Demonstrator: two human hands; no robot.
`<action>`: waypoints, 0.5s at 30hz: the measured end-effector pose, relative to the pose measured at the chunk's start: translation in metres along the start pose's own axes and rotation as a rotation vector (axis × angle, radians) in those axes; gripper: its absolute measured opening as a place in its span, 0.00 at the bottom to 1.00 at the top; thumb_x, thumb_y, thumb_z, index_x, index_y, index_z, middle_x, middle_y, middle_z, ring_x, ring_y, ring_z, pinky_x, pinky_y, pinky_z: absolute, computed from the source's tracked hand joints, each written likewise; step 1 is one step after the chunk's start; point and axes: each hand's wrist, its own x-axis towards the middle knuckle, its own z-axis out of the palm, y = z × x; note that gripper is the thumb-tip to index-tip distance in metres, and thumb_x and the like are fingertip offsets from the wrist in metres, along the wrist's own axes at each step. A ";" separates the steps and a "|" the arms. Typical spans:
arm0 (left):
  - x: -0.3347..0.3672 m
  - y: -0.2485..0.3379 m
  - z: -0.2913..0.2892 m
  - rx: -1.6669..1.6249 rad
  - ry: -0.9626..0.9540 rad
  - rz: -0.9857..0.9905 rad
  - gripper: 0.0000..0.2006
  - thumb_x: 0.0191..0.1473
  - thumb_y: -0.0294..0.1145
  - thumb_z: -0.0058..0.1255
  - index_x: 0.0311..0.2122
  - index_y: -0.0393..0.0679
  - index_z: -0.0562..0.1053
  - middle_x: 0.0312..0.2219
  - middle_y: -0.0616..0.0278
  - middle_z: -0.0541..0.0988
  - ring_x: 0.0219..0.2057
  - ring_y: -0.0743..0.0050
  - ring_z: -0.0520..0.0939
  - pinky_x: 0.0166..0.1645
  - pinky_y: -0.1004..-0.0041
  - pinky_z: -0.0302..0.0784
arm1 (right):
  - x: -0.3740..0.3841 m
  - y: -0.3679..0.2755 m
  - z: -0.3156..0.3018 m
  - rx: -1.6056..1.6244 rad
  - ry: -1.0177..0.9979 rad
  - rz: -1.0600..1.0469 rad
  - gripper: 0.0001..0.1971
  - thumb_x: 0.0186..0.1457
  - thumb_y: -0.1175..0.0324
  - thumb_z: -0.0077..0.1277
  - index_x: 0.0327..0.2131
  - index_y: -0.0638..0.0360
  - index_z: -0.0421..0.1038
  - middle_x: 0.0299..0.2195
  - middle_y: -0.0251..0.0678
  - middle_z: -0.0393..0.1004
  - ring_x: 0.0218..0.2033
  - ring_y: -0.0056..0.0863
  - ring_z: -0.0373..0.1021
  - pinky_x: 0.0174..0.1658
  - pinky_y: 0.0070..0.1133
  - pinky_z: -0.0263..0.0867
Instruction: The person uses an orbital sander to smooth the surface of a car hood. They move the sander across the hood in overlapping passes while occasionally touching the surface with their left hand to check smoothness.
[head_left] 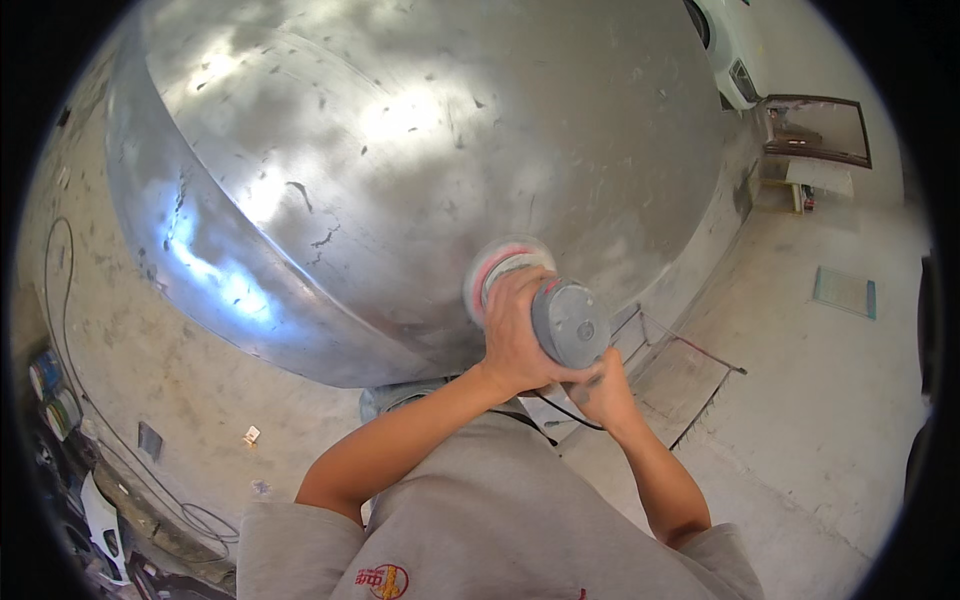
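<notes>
Both forearms rise from the near edge over a grey shirt, elbows bent, and meet just right of centre; the left forearm slants up from the lower left, the right one climbs from the lower right, so the two wrists nearly cross at the tool. The left hand (pixel 515 335) is curled tight over the body of a grey disc sander (pixel 568 322), fingers wrapped across its top just behind the pad; the right hand (pixel 603 392) is closed below and behind it, gripping the tool's rear end where a thin black cable (pixel 568 414) leaves toward the body; its fingertips are hidden, so how firmly they pinch cannot be told. The sander's round pad (pixel 492 268), pink at the rim, lies flat against the lower flank of a large domed metal shell (pixel 420 160), dull silver with scuffs and bright patches. The shell fills the far and left part of the view; its lower rim (pixel 250 310) curves from the far left down to a point just near-left of the hands. Right of the hands lies a concrete floor (pixel 830 400), with a shallow framed recess (pixel 690 385) just beside the right wrist; on the left, a cable (pixel 60 300) loops over the floor, well apart from the hands.
</notes>
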 end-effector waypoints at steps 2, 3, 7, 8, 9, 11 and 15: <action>-0.011 -0.006 0.000 -0.020 0.025 0.073 0.59 0.25 0.60 0.82 0.59 0.34 0.66 0.55 0.40 0.73 0.55 0.38 0.75 0.61 0.45 0.67 | -0.008 0.005 0.003 0.002 0.010 0.037 0.15 0.40 0.85 0.59 0.37 0.73 0.78 0.30 0.47 0.85 0.37 0.30 0.83 0.42 0.26 0.75; -0.012 -0.010 0.002 0.021 -0.032 0.002 0.60 0.23 0.59 0.82 0.60 0.35 0.65 0.55 0.42 0.73 0.56 0.38 0.75 0.62 0.46 0.67 | -0.009 0.008 0.003 -0.006 -0.018 0.082 0.16 0.40 0.85 0.60 0.38 0.73 0.78 0.31 0.49 0.85 0.37 0.32 0.83 0.42 0.26 0.75; -0.007 -0.012 0.008 0.049 -0.098 -0.053 0.63 0.21 0.58 0.83 0.62 0.36 0.64 0.55 0.45 0.73 0.58 0.40 0.74 0.62 0.47 0.67 | -0.006 0.023 0.003 0.038 -0.029 0.063 0.21 0.39 0.84 0.60 0.42 0.74 0.75 0.30 0.50 0.84 0.35 0.37 0.84 0.41 0.26 0.76; -0.010 -0.008 0.006 0.041 -0.092 -0.034 0.63 0.21 0.59 0.83 0.62 0.36 0.64 0.55 0.45 0.73 0.58 0.40 0.74 0.63 0.47 0.67 | -0.008 0.027 0.005 0.051 -0.035 0.010 0.22 0.39 0.83 0.60 0.43 0.75 0.75 0.29 0.49 0.84 0.35 0.38 0.84 0.40 0.26 0.75; -0.014 -0.003 0.001 0.037 -0.080 -0.013 0.63 0.21 0.59 0.83 0.62 0.36 0.64 0.55 0.45 0.73 0.58 0.40 0.74 0.63 0.47 0.67 | -0.010 0.030 0.007 0.049 -0.030 -0.036 0.22 0.39 0.83 0.60 0.43 0.75 0.75 0.28 0.49 0.84 0.34 0.38 0.84 0.40 0.27 0.75; -0.019 0.004 -0.005 0.032 -0.105 0.000 0.63 0.21 0.58 0.83 0.62 0.36 0.63 0.55 0.46 0.72 0.58 0.40 0.74 0.62 0.46 0.67 | -0.015 0.033 0.012 0.027 0.002 -0.117 0.21 0.40 0.82 0.59 0.43 0.74 0.75 0.26 0.47 0.83 0.33 0.39 0.83 0.39 0.27 0.75; -0.015 -0.003 -0.003 0.093 -0.117 -0.028 0.60 0.23 0.60 0.82 0.61 0.36 0.65 0.54 0.46 0.74 0.56 0.38 0.75 0.61 0.46 0.67 | -0.013 0.034 0.013 0.067 0.002 -0.036 0.18 0.41 0.80 0.57 0.41 0.74 0.74 0.26 0.48 0.82 0.32 0.43 0.83 0.39 0.29 0.76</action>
